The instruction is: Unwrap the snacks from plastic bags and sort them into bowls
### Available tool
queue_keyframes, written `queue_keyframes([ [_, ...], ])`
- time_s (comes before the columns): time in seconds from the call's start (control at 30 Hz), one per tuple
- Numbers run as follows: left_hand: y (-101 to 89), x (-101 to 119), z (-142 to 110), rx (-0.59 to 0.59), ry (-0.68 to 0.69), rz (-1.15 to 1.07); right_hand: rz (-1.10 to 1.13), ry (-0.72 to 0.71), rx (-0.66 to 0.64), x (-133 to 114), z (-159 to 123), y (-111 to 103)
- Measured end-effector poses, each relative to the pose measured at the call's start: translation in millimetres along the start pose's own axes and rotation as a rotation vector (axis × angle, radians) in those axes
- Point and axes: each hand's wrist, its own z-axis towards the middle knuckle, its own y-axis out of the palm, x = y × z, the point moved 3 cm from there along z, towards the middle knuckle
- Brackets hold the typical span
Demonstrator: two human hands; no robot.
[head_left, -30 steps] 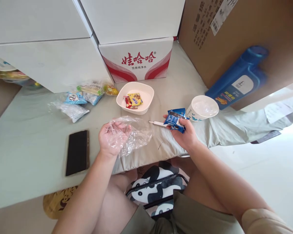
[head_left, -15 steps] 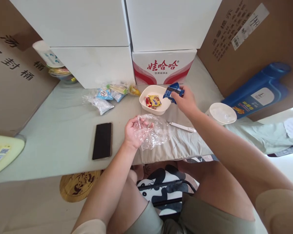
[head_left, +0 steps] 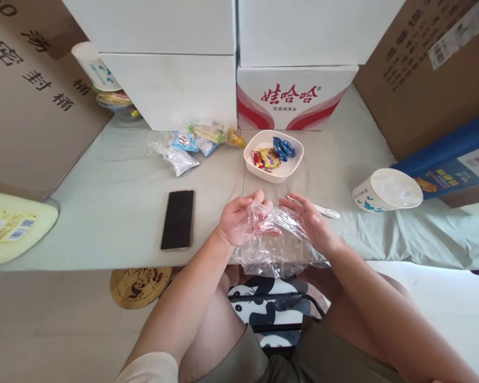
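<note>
My left hand (head_left: 245, 219) is closed on a crumpled clear plastic bag (head_left: 273, 252) above the table's front edge. On the bag's other side, my right hand (head_left: 313, 224) has its fingers stretched out and apart, close against the plastic; whether it touches cannot be made out. Beyond both hands sits a white bowl (head_left: 252, 166). Inside it lie a blue snack packet (head_left: 283, 148), a yellow packet (head_left: 269, 157) and a small red packet (head_left: 257, 158). A white-handled knife (head_left: 326, 211) lies behind my right hand, which partly hides it.
A phone (head_left: 178, 219) lies to the left. Several packaged snacks (head_left: 184, 141) sit farther back, before white boxes (head_left: 171, 90). To the right are a paper cup (head_left: 387, 190) and a large blue bottle (head_left: 451, 159); a pale yellow bottle (head_left: 16, 226) lies at far left.
The blue packet has left my right hand and now lies in the bowl. My right hand has come back beside the plastic bag. The view has shifted slightly.
</note>
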Motion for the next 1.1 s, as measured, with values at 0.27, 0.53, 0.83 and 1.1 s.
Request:
queue_keyframes([
  [0.27, -9.8, 16, 23, 0.303, 0.229, 0.056, 0.008, 0.001, 0.004, -8, 3, -11],
  [0.53, -26.2, 17, 39, 0.426, 0.118, 0.263, 0.025, -0.045, 0.421, -22, 13, -41],
  [0.83, -36.6, 31, 20, 0.589, 0.084, 0.670, 0.322, -0.092, 0.399, -21, 11, -48],
  [1.1, -39.7, 43, 8, 0.627, 0.328, 0.510, 0.201, 0.034, 0.602, -14, 17, -47],
])
